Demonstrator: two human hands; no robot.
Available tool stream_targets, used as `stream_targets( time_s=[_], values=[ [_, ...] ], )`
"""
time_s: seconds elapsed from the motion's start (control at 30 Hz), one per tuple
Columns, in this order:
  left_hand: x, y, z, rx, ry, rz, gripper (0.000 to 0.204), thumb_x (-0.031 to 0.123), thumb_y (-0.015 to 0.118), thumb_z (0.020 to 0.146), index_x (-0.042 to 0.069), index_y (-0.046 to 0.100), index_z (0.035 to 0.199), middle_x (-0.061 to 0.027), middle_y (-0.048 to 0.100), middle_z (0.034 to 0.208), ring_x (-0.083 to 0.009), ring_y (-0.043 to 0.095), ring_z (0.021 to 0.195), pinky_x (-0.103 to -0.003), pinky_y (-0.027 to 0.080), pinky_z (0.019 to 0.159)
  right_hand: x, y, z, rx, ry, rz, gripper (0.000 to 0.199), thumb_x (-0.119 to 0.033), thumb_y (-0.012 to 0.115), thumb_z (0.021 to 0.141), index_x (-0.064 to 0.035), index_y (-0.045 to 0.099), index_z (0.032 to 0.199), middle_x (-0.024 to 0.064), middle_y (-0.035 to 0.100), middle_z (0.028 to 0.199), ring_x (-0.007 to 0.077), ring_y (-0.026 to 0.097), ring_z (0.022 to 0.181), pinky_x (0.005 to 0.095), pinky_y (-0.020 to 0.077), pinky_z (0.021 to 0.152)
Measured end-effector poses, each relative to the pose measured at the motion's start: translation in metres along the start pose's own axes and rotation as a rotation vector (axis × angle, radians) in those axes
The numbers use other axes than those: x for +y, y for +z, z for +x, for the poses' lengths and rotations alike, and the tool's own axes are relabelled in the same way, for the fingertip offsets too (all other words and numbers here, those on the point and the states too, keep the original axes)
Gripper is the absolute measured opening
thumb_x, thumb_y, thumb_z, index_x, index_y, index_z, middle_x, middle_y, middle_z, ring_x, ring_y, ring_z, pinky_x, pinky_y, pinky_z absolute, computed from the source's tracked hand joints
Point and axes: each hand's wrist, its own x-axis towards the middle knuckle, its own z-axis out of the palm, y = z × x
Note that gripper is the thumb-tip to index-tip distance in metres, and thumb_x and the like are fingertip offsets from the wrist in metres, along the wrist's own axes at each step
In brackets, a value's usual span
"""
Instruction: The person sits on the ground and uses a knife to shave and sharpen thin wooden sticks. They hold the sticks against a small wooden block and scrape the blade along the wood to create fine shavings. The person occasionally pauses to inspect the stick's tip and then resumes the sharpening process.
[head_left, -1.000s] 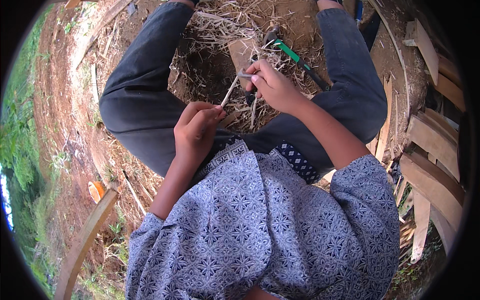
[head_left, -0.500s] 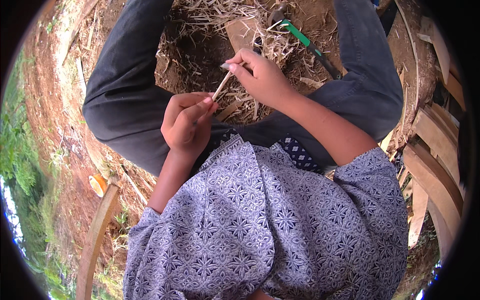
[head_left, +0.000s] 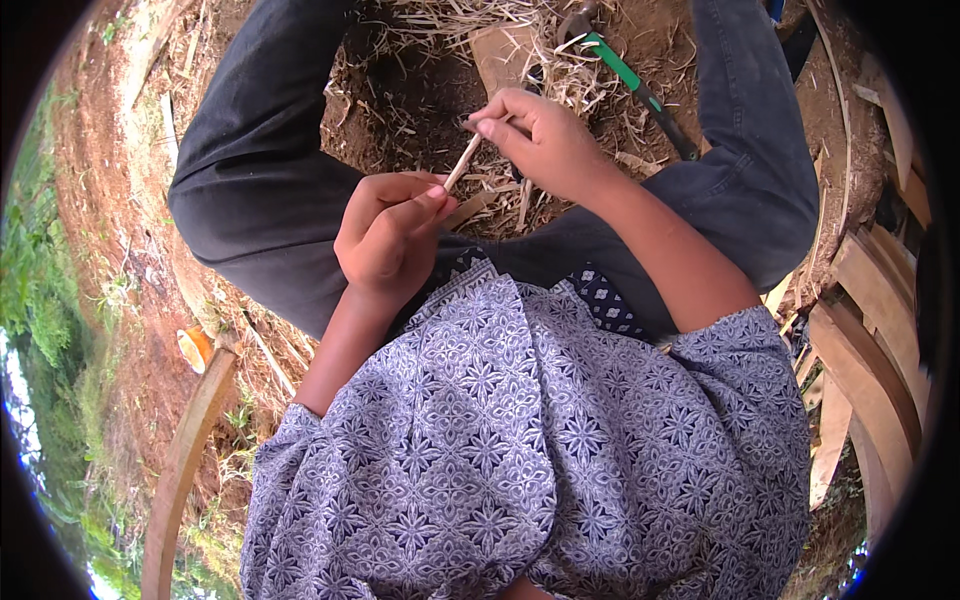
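Note:
A thin, pale wooden stick (head_left: 462, 163) slants between my two hands above the ground between my knees. My left hand (head_left: 392, 225) is closed round its lower end, thumb pressed against the fingers. At the upper end, my right hand (head_left: 545, 145) pinches a small dark, blade-like piece (head_left: 468, 125) against the wood. Most of that piece is hidden by the fingers, so its exact kind does not show.
Beyond my hands, a hammer (head_left: 618, 65) with a green and black handle lies among wood shavings (head_left: 590, 95). A flat board (head_left: 500, 55) rests on the soil. Several planks (head_left: 865, 365) are stacked at the right; a curved timber (head_left: 190, 465) stands at the left near an orange object (head_left: 194, 349).
Both hands and the stick appear slightly further right in the picture, and the ground things have shifted likewise. The right hand's grip is nearly the same, with the dark piece showing less.

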Motion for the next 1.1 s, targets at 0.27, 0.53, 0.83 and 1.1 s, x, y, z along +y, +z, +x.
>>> stream_targets(
  time_s=[0.27, 0.53, 0.83, 1.1],
  values=[
    [0.001, -0.001, 0.001, -0.008, -0.02, 0.039, 0.029, -0.014, 0.079, 0.079, 0.001, 0.065, 0.1, -0.0144, 0.068, 0.096, -0.0246, 0.073, 0.086, -0.03, 0.06, 0.069, -0.006, 0.001, 0.003, -0.098, 0.004, -0.001, 0.017, -0.017, 0.062, 0.103, -0.0034, 0.068, 0.111, 0.007, 0.074, 0.103, 0.0098, 0.068, 0.091, 0.0285, 0.0524, 0.082],
    [0.001, -0.001, 0.004, -0.015, -0.005, 0.049, 0.029, -0.016, 0.077, 0.079, -0.001, 0.066, 0.102, -0.0155, 0.067, 0.097, -0.0251, 0.074, 0.088, -0.03, 0.061, 0.07, -0.01, -0.004, 0.002, -0.072, 0.112, 0.076, 0.022, -0.023, 0.063, 0.103, -0.0027, 0.065, 0.113, 0.001, 0.065, 0.074, 0.0065, 0.057, 0.067, 0.026, 0.0469, 0.064],
    [0.001, 0.0, 0.0, -0.035, 0.002, 0.031, 0.029, -0.015, 0.076, 0.081, -0.001, 0.065, 0.104, -0.0163, 0.068, 0.098, -0.0261, 0.074, 0.088, -0.032, 0.062, 0.072, -0.003, 0.002, -0.001, -0.053, 0.041, 0.18, 0.023, -0.022, 0.065, 0.101, 0.0003, 0.066, 0.105, 0.0016, 0.063, 0.072, 0.0077, 0.056, 0.066, 0.0274, 0.0452, 0.062],
    [-0.002, 0.001, 0.001, 0.007, 0.021, 0.061, 0.03, -0.013, 0.079, 0.078, 0.0, 0.066, 0.102, -0.0151, 0.069, 0.096, -0.0241, 0.073, 0.085, -0.03, 0.06, 0.069, 0.001, 0.01, -0.001, -0.03, 0.0, 0.18, 0.021, -0.022, 0.065, 0.101, -0.0009, 0.067, 0.104, 0.004, 0.068, 0.079, 0.0075, 0.059, 0.07, 0.0278, 0.0465, 0.063]
  ],
)
